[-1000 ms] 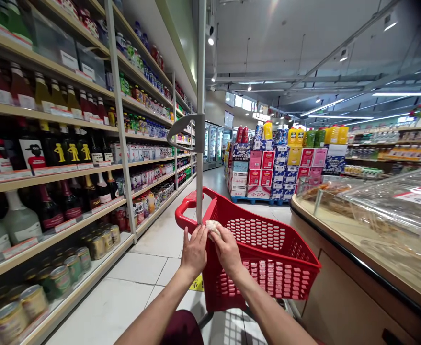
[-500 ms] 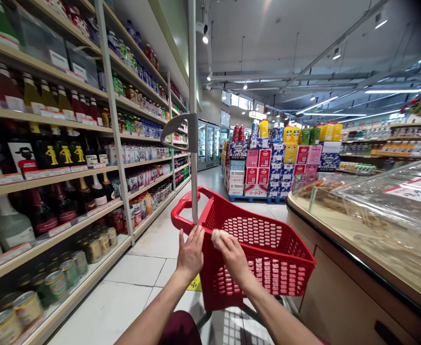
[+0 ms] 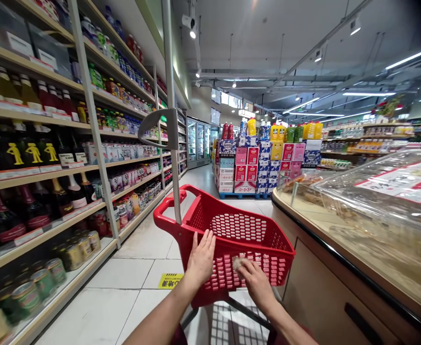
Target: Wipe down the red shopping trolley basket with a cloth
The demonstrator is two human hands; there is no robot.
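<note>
A red plastic shopping cart (image 3: 192,249) with perforated basket walls stands in front of me. A metal pole with a grey loop handle (image 3: 172,129) rises from its left end. My left hand (image 3: 202,254) lies with straight fingers against the near side of the cart, fingertips by the rim. My right hand (image 3: 256,280) is closed on a small, whitish crumpled cloth (image 3: 237,263), held against the perforated near wall. The cloth's exact kind is hard to make out, since fingers cover part of it.
Shelves of bottles and cans (image 3: 98,120) line the left. A counter (image 3: 311,249) with clear plastic covers (image 3: 339,187) runs along the right. Stacked drink boxes (image 3: 246,167) stand on a blue pallet ahead. A yellow floor sign (image 3: 169,281) is on the tiles.
My right hand has moved down with the cloth from the cart's rim to its perforated side. My left hand has shifted right along the rim, away from the pole. The view has turned right.
</note>
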